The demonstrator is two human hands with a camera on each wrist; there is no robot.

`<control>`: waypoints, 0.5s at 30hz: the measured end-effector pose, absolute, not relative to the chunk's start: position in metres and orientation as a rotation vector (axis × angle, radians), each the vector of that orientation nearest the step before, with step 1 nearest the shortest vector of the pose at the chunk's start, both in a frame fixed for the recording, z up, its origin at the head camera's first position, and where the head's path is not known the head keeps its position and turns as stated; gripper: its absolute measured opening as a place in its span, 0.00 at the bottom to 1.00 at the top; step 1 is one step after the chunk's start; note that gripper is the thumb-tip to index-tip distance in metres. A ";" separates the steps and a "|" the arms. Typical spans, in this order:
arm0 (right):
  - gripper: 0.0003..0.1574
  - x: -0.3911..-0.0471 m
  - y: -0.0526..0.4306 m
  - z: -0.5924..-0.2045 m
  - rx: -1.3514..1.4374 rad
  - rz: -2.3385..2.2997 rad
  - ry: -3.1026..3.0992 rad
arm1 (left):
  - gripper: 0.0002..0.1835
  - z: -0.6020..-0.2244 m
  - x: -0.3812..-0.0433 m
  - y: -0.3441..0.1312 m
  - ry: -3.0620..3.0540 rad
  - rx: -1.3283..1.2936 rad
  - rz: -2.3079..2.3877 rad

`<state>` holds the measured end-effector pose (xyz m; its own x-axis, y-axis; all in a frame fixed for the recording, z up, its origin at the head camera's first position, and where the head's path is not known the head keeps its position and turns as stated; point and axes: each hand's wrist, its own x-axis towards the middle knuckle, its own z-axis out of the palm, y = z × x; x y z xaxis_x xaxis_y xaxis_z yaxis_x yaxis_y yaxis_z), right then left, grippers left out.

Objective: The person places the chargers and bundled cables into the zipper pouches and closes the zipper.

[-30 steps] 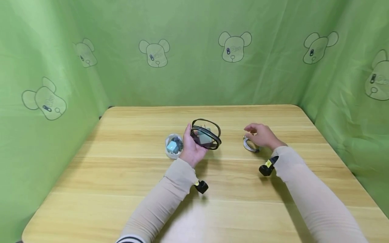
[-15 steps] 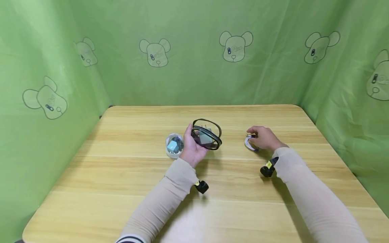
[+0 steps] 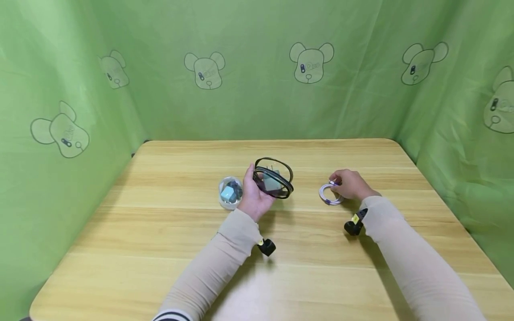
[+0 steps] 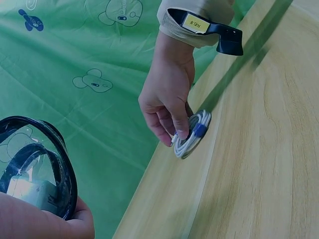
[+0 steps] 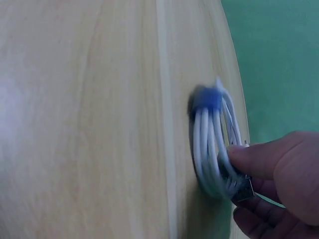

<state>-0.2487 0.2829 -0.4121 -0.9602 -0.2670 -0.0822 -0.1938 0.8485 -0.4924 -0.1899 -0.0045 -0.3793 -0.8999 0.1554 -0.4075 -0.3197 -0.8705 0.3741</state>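
Note:
My left hand (image 3: 255, 199) grips a clear pouch with black zip edging (image 3: 290, 189), holding it open above the table. Inside the pouch sits a pale green charger plug (image 3: 271, 180), prongs pointing away; the left wrist view shows it too. To the right, my right hand (image 3: 350, 184) pinches a coiled white charging cable (image 5: 203, 144) between thumb and fingers. A blue strap (image 5: 207, 99) binds the coil, and a metal connector (image 5: 243, 190) shows beside the fingers. The coil is tilted up close over the tabletop.
Left of the pouch, a small clear round container (image 3: 229, 206) holds a light blue plug (image 3: 228, 194) and darker pieces. All this is on a wooden table (image 3: 305, 281), with green curtains (image 3: 257, 111) behind and at both sides.
My right hand has come down to the cable and taken hold of it, and the coil has shifted and tilted in its grip. The left hand and the pouch have barely moved.

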 end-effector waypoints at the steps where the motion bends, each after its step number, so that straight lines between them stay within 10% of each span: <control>1: 0.16 -0.249 0.282 -0.412 -0.357 -0.737 2.883 | 0.19 -0.379 -0.190 -0.005 0.648 -0.538 2.764; 15: 0.18 -0.249 0.278 -0.411 -0.347 -0.764 2.920 | 0.19 -0.379 -0.189 -0.006 0.672 -0.525 2.753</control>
<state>-0.2486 0.2776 -0.4115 -0.9686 -0.2450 -0.0417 -0.1932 0.8479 -0.4938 -0.1891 -0.0064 -0.3794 -0.9011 0.1617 -0.4023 -0.3289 -0.8594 0.3914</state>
